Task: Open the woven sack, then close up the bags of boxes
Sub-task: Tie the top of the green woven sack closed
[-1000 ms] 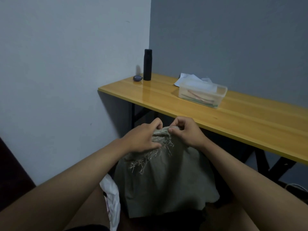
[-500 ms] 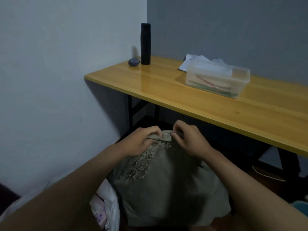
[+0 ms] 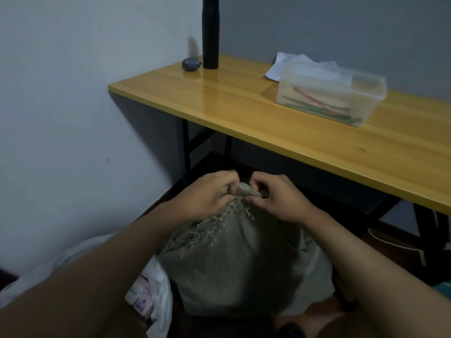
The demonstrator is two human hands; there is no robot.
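Note:
A grey-green woven sack [image 3: 239, 269] stands on the floor in front of me, its frayed mouth bunched at the top. My left hand [image 3: 207, 196] grips the bunched top from the left, fingers curled into the fabric. My right hand [image 3: 278, 198] pinches the same knot of fabric from the right. The two hands are almost touching. To the sack's lower left lies a white plastic bag [image 3: 156, 291] with printed boxes showing inside it.
A yellow wooden table [image 3: 244, 111] on black legs stands just beyond the sack. On it are a tall black bottle [image 3: 210, 32], a small dark round object [image 3: 190, 64], a clear plastic box [image 3: 329, 91] and white paper [image 3: 280, 64]. A wall is at left.
The view has tipped down and moved closer to the table. Both hands stay on the sack's bunched top, working at it; the white bag of boxes shows more.

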